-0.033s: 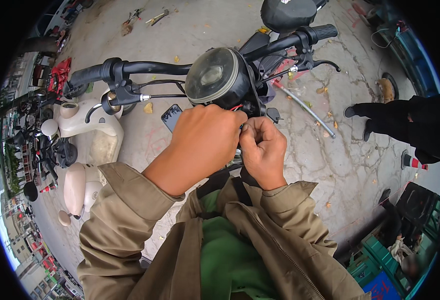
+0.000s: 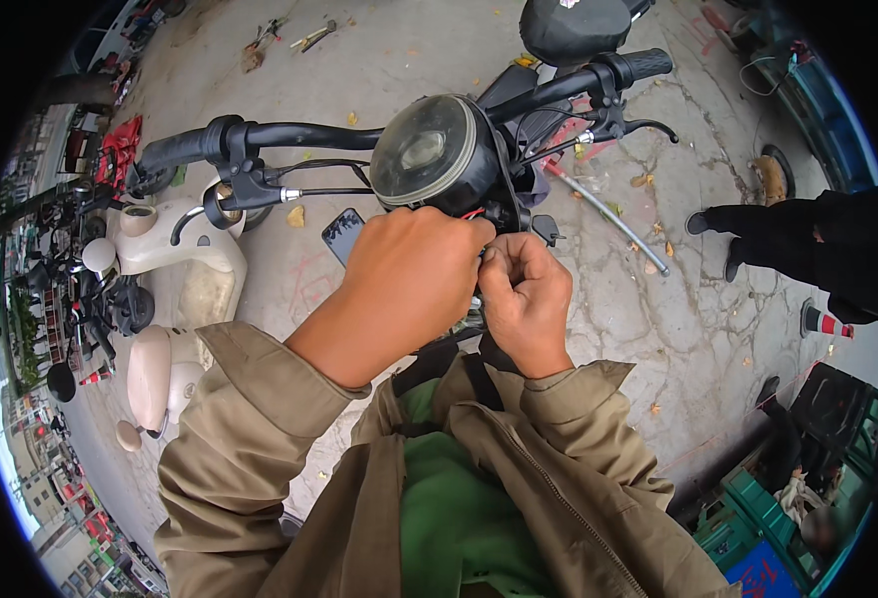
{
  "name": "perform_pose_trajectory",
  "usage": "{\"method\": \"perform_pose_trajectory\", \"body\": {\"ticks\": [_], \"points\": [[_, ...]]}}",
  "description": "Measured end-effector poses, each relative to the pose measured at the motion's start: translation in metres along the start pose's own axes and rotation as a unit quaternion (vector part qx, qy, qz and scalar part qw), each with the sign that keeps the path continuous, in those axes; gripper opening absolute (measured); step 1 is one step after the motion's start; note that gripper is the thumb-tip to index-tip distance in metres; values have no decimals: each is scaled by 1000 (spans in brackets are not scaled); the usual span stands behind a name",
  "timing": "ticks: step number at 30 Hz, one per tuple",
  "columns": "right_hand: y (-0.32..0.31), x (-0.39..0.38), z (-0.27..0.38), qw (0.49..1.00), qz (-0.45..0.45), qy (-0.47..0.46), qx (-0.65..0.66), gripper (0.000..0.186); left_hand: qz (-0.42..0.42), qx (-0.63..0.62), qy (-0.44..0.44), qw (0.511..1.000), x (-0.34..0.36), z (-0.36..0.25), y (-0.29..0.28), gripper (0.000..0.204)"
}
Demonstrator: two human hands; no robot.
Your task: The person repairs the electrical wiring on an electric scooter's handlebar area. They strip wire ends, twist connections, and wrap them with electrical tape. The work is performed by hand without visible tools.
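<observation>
A round headlight (image 2: 421, 149) with a clear lens sits at the middle of a black handlebar (image 2: 309, 135). Just beneath it my two hands meet. My left hand (image 2: 409, 264) is closed, its back toward me and its fingertips hidden. Thumb and forefinger of my right hand (image 2: 527, 294) are pinched together beside the left fingertips. Thin red wires (image 2: 473, 213) come out from under the headlight and run down to where the fingers meet. The ends between my fingers are mostly covered. A key (image 2: 549, 231) with a black head stands out right of the headlight.
A phone (image 2: 342, 235) lies left of my left hand. Brake levers (image 2: 188, 225) stick out at both grips. A metal tube (image 2: 608, 217) lies on the cracked pavement. A cream scooter (image 2: 185, 244) stands left; a person in dark clothes (image 2: 768, 224) and a traffic cone (image 2: 826, 321) are right.
Hardly anything differs. Both hands stay pinched at the same spot under the headlight, with only a very slight shift of the fingers.
</observation>
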State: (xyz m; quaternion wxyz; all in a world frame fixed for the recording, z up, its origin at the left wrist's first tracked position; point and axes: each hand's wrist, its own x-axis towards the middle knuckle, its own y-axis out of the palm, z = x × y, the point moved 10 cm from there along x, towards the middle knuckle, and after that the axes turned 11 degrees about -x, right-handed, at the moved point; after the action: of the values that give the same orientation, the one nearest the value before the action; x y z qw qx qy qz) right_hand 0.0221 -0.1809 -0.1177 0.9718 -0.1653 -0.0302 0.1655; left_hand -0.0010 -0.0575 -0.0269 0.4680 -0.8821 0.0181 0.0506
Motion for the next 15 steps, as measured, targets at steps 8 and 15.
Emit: {"method": "perform_pose_trajectory", "body": {"ticks": [8,15], "points": [[1,0,-4,999,-2,27,30,12,-33,-9,13,999,1,3,-2,18],[6,-1,-9,995,-1,73,66,13,-68,-11,-15,998,-2,12,4,12]]}}
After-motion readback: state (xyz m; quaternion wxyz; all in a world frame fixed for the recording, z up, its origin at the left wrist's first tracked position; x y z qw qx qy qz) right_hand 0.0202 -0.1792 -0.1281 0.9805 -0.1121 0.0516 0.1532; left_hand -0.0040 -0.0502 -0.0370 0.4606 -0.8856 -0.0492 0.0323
